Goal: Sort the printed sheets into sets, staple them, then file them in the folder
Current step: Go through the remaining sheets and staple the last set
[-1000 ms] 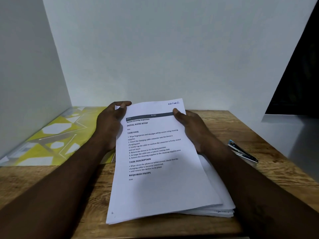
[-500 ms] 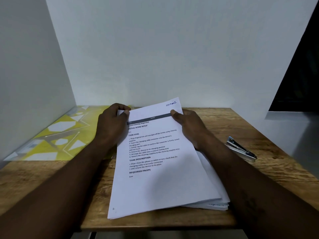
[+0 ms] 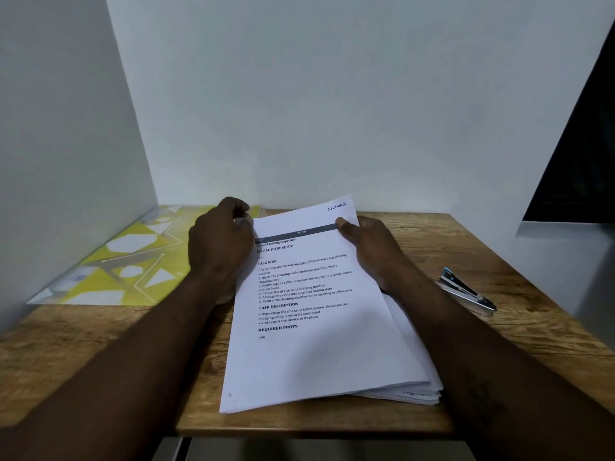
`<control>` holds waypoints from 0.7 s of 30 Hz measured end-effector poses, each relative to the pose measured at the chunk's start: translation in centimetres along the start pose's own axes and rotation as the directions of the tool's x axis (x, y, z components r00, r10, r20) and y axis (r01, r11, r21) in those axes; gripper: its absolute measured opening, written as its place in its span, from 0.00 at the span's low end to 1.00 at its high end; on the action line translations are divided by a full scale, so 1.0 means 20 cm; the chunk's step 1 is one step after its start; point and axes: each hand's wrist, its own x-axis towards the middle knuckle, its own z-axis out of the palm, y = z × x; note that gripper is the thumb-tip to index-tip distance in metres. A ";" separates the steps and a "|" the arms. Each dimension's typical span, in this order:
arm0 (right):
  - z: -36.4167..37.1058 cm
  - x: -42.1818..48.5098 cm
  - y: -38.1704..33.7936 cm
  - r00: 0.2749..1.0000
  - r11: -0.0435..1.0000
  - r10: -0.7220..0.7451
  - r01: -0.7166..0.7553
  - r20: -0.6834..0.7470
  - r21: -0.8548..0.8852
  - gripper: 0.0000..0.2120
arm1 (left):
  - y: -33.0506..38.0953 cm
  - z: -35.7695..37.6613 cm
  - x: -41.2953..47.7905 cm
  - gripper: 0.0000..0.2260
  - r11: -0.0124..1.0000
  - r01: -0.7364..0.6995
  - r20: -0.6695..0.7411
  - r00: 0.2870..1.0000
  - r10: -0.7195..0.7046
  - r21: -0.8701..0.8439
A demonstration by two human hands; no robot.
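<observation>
A stack of white printed sheets (image 3: 319, 354) lies in the middle of the wooden table (image 3: 93, 354). Its top page carries black text and a handwritten "SECTION 1" at the far right corner. My left hand (image 3: 219, 247) grips the far left corner of the top sheets, fingers curled over the edge. My right hand (image 3: 369, 251) holds the far right edge, thumb pressed on the page. A yellow patterned folder (image 3: 126, 257) lies flat at the table's far left. A silver stapler (image 3: 466, 291) lies on the right, apart from both hands.
White walls enclose the table at the back and on the left. A dark opening (image 3: 579, 161) shows at the right. The table's near edge runs just below the stack's near end.
My left hand's fingers have curled further over the far left corner of the sheets. The view has tilted a little; the stack, folder and stapler stay put.
</observation>
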 end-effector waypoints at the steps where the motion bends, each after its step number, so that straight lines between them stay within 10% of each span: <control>1: 0.00 0.00 0.00 1.000 1.000 -0.007 0.007 0.000 -0.026 0.20 | 0.03 -0.02 0.00 0.12 0.994 -0.059 -0.062 0.996 0.065 0.090; 7: 0.02 0.01 0.01 0.996 0.981 -0.073 0.064 -0.046 -0.183 0.21 | 0.33 0.07 -0.01 0.16 0.876 -0.479 0.131 0.873 0.469 0.059; 11: 0.01 0.00 0.01 0.986 0.954 -0.159 0.138 -0.058 -0.267 0.18 | 0.38 0.25 -0.02 0.20 0.924 -0.369 0.405 0.832 0.378 -0.105; 21: 0.05 -0.01 0.04 0.968 0.919 -0.251 0.234 -0.013 -0.316 0.20 | 0.24 0.29 0.03 0.06 0.918 -0.136 0.297 0.920 0.256 -0.372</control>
